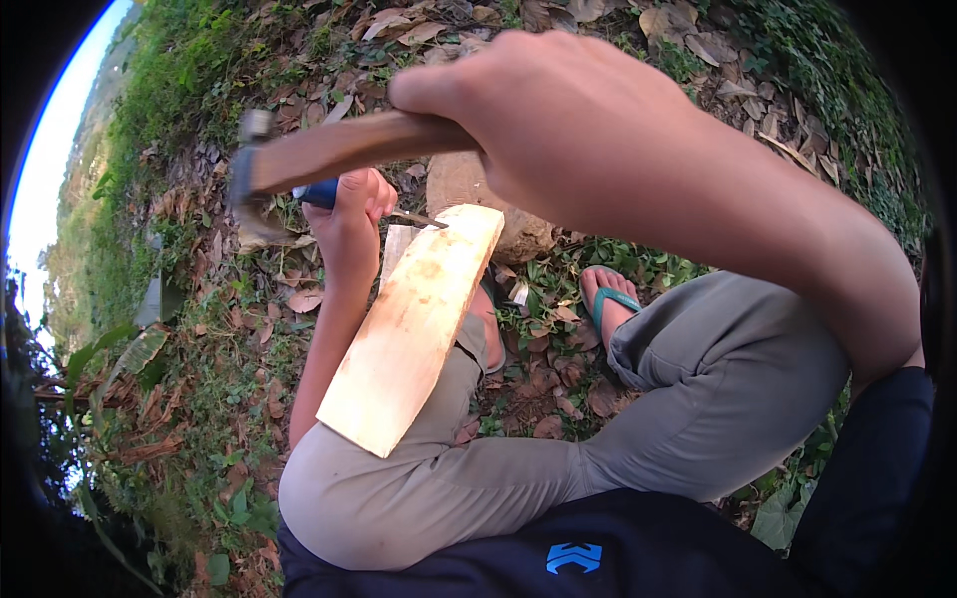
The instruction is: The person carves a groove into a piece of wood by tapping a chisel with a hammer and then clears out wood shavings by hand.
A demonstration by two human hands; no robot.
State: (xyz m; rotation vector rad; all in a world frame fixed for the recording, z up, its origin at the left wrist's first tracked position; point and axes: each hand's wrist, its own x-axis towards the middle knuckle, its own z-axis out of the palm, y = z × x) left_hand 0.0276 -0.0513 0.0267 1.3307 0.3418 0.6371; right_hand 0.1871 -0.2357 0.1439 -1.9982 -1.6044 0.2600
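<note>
My right hand (568, 110) is closed round the wooden handle of a claw hammer (349, 145). The hammer is raised, its metal head blurred by motion, near the blue end of a chisel. Lower down, my left hand (351, 211) grips that chisel (319, 193) by its blue handle. The thin metal blade reaches to the far end of a pale wooden board (409, 319), with the tip at the surface. The board lies slanted, its near end on my left knee and its far end by a brown block or stone. Brownish marks show on its face.
The brown block or stone (454, 179) sits on ground covered with dry leaves and green plants. A smaller wood piece (395, 244) shows beside the board. My bent legs (688, 389) and sandalled feet (610, 299) frame the area. Grass rises at the left.
</note>
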